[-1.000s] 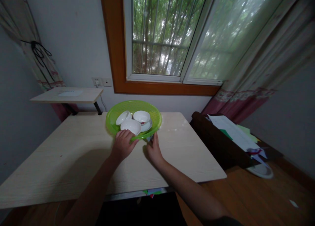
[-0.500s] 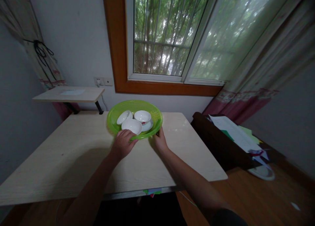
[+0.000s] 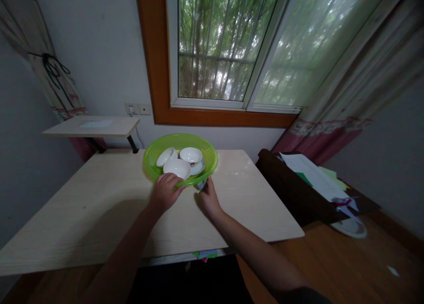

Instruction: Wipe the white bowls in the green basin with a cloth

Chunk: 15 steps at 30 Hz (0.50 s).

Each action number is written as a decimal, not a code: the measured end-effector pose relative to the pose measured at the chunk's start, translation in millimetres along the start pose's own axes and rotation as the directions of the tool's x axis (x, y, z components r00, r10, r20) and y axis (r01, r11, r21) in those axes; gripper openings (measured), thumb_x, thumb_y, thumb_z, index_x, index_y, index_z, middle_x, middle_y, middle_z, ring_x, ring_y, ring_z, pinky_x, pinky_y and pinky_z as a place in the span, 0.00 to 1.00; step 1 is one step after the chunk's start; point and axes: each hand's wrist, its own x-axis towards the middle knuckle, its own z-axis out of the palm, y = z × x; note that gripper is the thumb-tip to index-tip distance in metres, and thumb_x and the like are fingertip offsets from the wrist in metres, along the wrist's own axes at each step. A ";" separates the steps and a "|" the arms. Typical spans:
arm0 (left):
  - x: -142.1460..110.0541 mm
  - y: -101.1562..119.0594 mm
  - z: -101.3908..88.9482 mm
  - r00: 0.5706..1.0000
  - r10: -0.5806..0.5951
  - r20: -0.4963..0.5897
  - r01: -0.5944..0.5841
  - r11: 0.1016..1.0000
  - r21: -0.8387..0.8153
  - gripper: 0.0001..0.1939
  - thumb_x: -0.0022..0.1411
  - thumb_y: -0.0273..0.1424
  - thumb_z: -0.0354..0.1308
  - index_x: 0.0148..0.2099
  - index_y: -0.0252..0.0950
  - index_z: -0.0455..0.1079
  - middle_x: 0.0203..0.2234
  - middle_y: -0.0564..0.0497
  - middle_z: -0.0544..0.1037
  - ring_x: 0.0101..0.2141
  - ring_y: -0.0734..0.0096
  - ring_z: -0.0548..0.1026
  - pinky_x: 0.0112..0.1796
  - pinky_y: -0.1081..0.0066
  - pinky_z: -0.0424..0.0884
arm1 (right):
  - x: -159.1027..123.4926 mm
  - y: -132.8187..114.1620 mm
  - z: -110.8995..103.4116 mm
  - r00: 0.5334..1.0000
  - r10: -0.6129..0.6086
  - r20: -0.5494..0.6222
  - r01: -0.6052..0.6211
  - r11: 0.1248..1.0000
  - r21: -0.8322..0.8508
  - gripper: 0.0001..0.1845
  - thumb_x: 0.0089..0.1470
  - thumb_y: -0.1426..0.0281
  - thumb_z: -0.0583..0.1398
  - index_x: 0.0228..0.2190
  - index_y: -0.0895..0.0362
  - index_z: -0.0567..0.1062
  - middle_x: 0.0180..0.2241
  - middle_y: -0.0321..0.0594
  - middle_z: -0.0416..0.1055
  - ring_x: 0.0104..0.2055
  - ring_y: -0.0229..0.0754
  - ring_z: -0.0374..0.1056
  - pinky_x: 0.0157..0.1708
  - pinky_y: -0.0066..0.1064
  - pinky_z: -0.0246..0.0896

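A green plastic basket rests at the far side of the table, its near rim tipped up a little. Inside lie a tilted white bowl, a front white bowl and a right-hand white bowl standing on a white saucer. My left hand is closed over the near rim, fingers inside and thumb outside. Under the right part of the rim, my right hand pinches a small grey-blue item; the basket hides part of it, so its kind is unclear.
The pale wooden table spans the front. A small raised shelf with a paper stands at its back left. Right of the table, a dark brown piece of furniture bears papers. A window is behind.
My right hand has drawn back slightly to the left and towards me from beneath the rim. A grey-blue item now shows at its fingertips. My left hand stays on the basket.
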 end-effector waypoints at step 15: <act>5.4 -71.3 -45.7 0.982 -0.174 -0.074 0.182 0.976 0.116 0.22 0.76 0.44 0.47 0.54 0.38 0.78 0.51 0.43 0.82 0.54 0.54 0.76 0.60 0.50 0.66 | 8.1 -12.9 -8.9 0.970 0.243 -0.005 -0.236 0.950 0.206 0.50 0.36 0.76 0.62 0.63 0.44 0.67 0.65 0.37 0.69 0.67 0.51 0.64 0.69 0.48 0.55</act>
